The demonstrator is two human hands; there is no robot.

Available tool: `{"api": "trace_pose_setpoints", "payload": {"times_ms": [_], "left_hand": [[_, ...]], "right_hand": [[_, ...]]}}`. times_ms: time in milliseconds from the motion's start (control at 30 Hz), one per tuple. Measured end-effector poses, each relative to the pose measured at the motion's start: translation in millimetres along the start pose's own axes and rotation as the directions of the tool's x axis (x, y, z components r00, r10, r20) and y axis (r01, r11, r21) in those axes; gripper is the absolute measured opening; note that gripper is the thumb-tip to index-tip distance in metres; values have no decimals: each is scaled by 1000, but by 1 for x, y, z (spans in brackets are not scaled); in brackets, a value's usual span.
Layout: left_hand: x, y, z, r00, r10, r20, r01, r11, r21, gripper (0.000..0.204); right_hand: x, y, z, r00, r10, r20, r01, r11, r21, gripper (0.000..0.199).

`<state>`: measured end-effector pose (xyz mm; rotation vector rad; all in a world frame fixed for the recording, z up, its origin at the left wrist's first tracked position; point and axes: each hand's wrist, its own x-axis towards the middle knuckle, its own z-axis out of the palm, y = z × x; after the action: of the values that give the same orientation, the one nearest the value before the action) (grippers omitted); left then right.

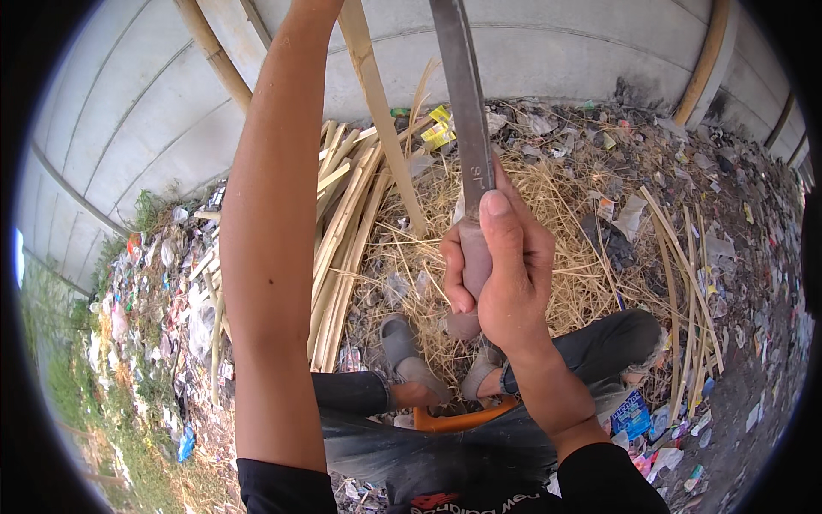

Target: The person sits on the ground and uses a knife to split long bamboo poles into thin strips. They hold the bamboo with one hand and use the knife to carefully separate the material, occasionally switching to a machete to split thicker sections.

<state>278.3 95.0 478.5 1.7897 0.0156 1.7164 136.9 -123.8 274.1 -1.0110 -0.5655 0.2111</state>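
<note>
gripping: the right hand (505, 274) is clenched around the handle of a long knife (467, 128), thumb pressed flat along the base of the grey blade, which points up and away out of the top edge.
left hand: out of view above the top edge; only the left forearm (274, 231) shows, raised upright, so i cannot tell whether it grasps anything.
bamboo strip (377, 103): a pale slat stands tilted just left of the blade, its foot in the shavings.
split bamboo (342, 240): a bundle of slats lies on the ground between forearm and knife.
shavings (565, 248): a straw-coloured heap spreads under the knife.
feet: grey sandals (411, 355) rest below the right hand.
wall (556, 43): pale concrete panels behind.
</note>
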Motion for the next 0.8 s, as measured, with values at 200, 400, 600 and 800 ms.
{"api": "trace_pose_setpoints", "payload": {"times_ms": [200, 400, 600, 800], "left_hand": [[-4, 2, 15, 1000, 19, 2, -19, 1000, 5, 59], [2, -27, 33, 987, -68, 143, 124, 896, -426, 50], [10, -23, 5, 995, -31, 91, 62, 929, -364, 46], [9, -15, 14, 994, 0, 105, 39, 930, -365, 47]], "right_hand": [[-3, 76, -6, 952, -295, -83, 292, 955, -44, 55], [-31, 194, -89, 805, 549, -224, -583, 803, -127, 43], [-2, 93, -25, 984, 172, -57, -175, 982, -65, 50], [-25, 224, -44, 989, -115, -96, 70, 920, -385, 51]]}}
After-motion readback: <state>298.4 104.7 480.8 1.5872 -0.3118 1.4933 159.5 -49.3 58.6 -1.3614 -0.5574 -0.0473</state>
